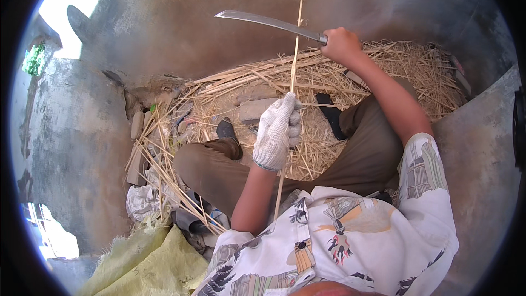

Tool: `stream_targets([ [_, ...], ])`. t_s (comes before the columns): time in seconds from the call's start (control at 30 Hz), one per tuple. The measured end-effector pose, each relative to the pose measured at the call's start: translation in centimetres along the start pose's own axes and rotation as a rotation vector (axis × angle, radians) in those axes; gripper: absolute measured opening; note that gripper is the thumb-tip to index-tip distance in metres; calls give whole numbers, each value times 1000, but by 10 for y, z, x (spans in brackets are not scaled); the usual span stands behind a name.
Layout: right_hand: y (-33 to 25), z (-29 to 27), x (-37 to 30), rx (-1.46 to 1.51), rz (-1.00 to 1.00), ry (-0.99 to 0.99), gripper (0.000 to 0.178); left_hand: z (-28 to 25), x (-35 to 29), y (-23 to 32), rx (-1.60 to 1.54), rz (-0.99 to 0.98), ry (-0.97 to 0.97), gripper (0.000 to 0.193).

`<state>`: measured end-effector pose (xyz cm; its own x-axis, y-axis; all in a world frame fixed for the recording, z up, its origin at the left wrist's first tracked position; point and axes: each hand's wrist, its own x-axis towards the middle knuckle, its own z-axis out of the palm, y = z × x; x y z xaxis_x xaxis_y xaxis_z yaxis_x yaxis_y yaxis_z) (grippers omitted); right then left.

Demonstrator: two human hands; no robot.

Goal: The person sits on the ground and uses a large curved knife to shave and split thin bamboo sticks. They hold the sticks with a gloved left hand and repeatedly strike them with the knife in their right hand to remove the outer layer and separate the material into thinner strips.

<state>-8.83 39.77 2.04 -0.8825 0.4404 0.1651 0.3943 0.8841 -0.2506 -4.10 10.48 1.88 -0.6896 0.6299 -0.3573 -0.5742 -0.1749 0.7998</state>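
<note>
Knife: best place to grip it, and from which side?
Probably by its handle, from the right: the long curved blade points left, away from that end. The right hand wraps the handle, leaving little of it free.

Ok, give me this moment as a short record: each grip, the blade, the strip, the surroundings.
Left grip: white-gloved, closed around the strip
Right grip: bare, closed on the handle of the knife
Knife: long, curved blade; tip toward picture left
Strip: thin, pale; blade crosses it near its far end, contact unclear
Ground: scattered slivers, a block
Lower left: yellowish sheet
</note>
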Motion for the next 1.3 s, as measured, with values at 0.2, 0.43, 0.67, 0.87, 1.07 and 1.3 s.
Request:
stream_targets([
  [0.2,9,5,8,-79,-120,12,22,11,-13,0,118,-9,65,28],
  [0.43,17,-8,11,-32,92,94,22,-1,1,-17,57,-25,-10,27],
  [0.67,46,4,29,-32,81,172,26,-9,-4,-29,575,420,-53,26],
  [0.87,45,-14,29,126,230,264,24,10,-10,-1,228,-74,-88,32],
  [1.07,6,5,-17,-227,-491,334,11,-2,-5,-1,147,13,27,38],
  [1.3,42,-10,37,230,226,316,20,6,-16,-4,131,-110,-150,40],
])
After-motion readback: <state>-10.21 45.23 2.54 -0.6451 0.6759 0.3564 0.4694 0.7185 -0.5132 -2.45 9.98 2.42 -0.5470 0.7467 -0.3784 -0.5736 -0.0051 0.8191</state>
